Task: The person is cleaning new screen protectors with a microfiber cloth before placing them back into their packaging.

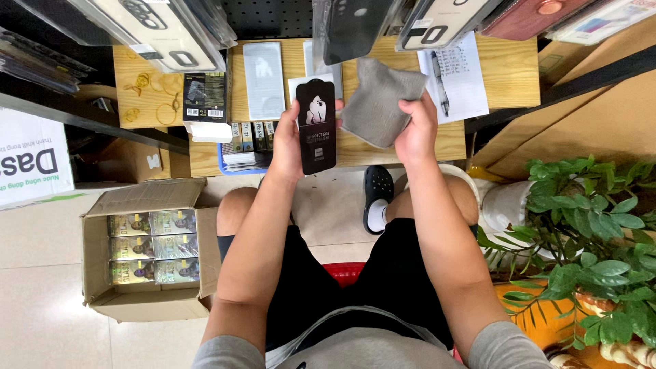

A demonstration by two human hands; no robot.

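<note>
My left hand holds a flat black packet upright by its left edge, above the front of a low wooden table. My right hand grips a grey cloth by its lower right corner, just right of the packet. A small gap separates the cloth from the packet. On the table behind them lie a white flat packet, a sheet of paper and a pen.
An open cardboard box of shiny packs stands on the floor at left. A blue tray of small boxes sits under the table's front. Potted plants crowd the right. Packaged phone cases hang overhead. I sit on a red stool.
</note>
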